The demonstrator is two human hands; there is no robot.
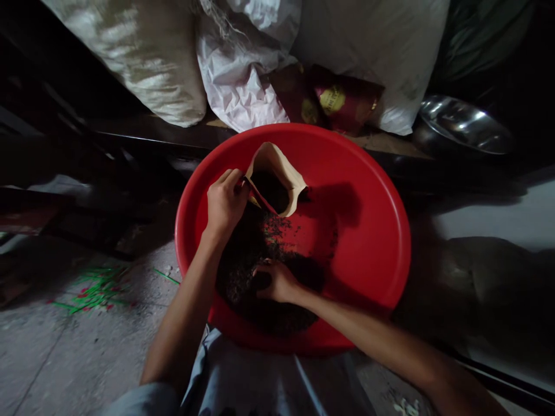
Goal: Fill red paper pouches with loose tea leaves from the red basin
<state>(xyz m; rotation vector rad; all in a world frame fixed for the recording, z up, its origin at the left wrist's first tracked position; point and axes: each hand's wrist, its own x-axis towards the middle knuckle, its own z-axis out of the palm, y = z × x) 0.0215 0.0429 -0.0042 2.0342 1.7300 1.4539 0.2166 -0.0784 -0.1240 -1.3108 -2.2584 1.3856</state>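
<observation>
A big red plastic basin (368,190) sits in front of me with a heap of dark loose leaves (247,271) in its near part. My left hand (225,202) pinches the edge of a brown paper pouch (277,173) and holds it open inside the basin; dark leaves show in its mouth. My right hand (277,281) rests in the heap, fingers curled down into the leaves.
White sacks (243,75) and dark red printed packets (333,101) lie behind the basin. A steel bowl (463,124) stands at the back right. Green scraps (95,289) litter the concrete floor at left. My knees are under the basin's near rim.
</observation>
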